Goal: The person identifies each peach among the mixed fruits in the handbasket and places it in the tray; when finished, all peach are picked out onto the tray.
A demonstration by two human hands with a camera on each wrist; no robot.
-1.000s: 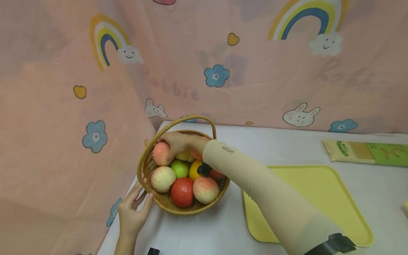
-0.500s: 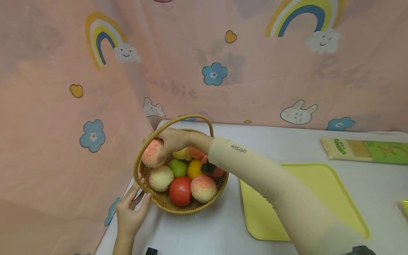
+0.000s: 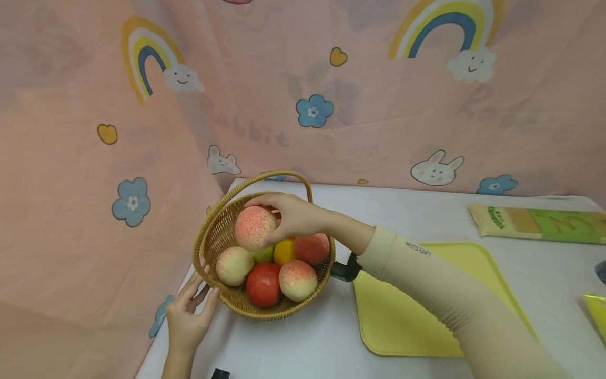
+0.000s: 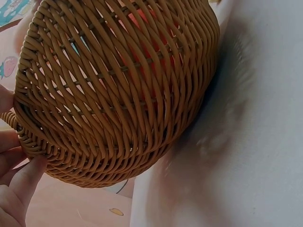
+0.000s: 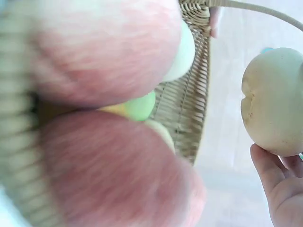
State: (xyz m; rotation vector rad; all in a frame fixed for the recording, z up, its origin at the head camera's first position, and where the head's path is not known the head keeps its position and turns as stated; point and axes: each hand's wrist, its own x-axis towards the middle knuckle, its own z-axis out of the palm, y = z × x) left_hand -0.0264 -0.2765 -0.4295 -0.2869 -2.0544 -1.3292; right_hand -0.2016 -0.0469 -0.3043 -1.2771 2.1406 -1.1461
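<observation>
My right hand (image 3: 300,216) holds a pink-flushed peach (image 3: 253,227) above the fruit in a wicker basket (image 3: 251,311). The right wrist view shows the peach's pale, creased side (image 5: 274,101), fingertips gripping its edge. My left hand (image 3: 188,318) grips the basket's left rim at the handle's foot, thumb on the near side. In the left wrist view the woven wall (image 4: 109,94) fills most of the picture. Inside lie a pale peach (image 3: 234,266), a red fruit (image 3: 263,285), a blushed peach (image 3: 298,280), a darker peach (image 3: 312,248), an orange fruit (image 3: 284,253) and a partly hidden green fruit (image 3: 263,255).
A yellow tray (image 3: 402,326) lies right of the basket, partly under my right sleeve. Behind it is a green and cream packet (image 3: 539,223). A yellow-green item (image 3: 597,310) shows at the right edge. A pink printed curtain (image 3: 369,105) stands behind the table.
My right hand has lifted the peach from the basket's left side, first left and up, then right over the other fruit. The left hand stays at the rim.
</observation>
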